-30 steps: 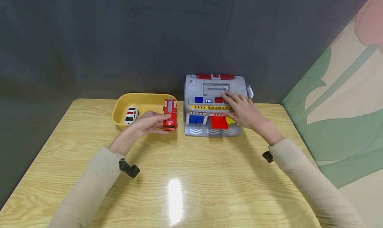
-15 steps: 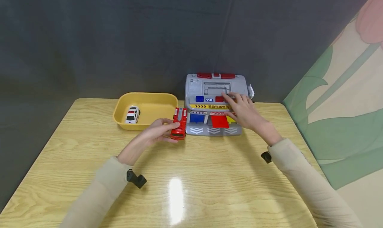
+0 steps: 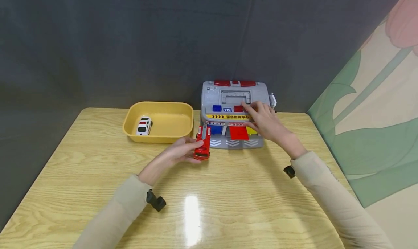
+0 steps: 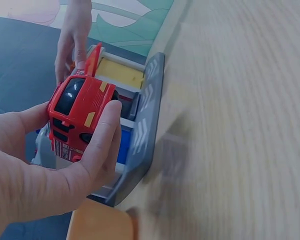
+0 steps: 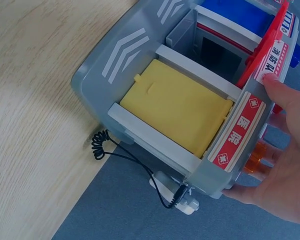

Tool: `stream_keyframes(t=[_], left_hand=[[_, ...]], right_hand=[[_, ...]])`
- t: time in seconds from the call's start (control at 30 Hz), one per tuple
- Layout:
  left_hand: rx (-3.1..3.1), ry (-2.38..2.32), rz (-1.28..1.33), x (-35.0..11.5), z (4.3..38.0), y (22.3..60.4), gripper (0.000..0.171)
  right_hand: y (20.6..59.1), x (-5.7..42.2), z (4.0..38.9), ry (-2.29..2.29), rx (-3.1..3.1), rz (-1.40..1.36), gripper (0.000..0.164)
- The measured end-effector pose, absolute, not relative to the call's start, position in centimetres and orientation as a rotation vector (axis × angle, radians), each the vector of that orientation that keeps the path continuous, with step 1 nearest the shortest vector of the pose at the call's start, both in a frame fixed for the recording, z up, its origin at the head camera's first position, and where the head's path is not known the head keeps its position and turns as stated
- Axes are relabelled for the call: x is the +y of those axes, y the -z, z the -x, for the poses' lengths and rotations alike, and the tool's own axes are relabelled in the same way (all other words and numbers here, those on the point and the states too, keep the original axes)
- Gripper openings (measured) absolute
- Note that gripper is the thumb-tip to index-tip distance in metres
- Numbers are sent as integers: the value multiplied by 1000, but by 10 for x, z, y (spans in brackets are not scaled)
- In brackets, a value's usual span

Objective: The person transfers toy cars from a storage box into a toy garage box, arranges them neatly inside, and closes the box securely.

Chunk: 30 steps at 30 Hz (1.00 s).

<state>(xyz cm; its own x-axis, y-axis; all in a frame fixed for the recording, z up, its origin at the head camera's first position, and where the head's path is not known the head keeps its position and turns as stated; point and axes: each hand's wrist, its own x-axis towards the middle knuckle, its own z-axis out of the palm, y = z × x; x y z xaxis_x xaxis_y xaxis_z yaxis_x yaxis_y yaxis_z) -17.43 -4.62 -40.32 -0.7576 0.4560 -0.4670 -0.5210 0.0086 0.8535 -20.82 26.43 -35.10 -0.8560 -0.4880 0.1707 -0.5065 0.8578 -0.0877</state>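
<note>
**Red toy fire truck gripped in my left hand, just before the left end of a grey toy station**

A second ago the fire truck (image 3: pixel 204 148) was over the right end of the yellow tray (image 3: pixel 171 123); now my left hand (image 3: pixel 183 149) has brought it right and nearer, by the blue door (image 3: pixel 216 130) of the toy station (image 3: pixel 235 96). I pinch it between thumb and fingers, above the table; I cannot tell whether it touches the station. My right hand (image 3: pixel 266 122) stays at the station's right front edge, thumb on the front, fingers over the roof. The white toy car (image 3: pixel 143 126) still lies in the tray's left end.

The table (image 3: pixel 228 194) is pale wood grain with a bright glare streak on its near part. A dark backdrop (image 3: pixel 156 42) stands at the far side; a wall with a painted flower (image 3: pixel 375 133) stands at right.

The station's yellow strip (image 3: pixel 225 117) reads 紧急指挥中心, a small roof sign (image 3: pixel 227 110) "110". Front labels read 消防队 (image 5: pixel 274 57), above the raised red door (image 3: pixel 239 133), and 医院 (image 5: pixel 236 132), above the yellow door (image 5: pixel 177 107).
</note>
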Motion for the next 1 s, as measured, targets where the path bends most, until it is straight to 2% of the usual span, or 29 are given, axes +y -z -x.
stream_keyframes(t=[0.73,1.0], left_hand=[[1475,-1865,133,-9,167,439,51],[1445,-1900,128,14,168,450,44]], right_hand=[[351,260,208,-190,-2869,-761,67],[352,261,208,-186,-2847,-762,67]])
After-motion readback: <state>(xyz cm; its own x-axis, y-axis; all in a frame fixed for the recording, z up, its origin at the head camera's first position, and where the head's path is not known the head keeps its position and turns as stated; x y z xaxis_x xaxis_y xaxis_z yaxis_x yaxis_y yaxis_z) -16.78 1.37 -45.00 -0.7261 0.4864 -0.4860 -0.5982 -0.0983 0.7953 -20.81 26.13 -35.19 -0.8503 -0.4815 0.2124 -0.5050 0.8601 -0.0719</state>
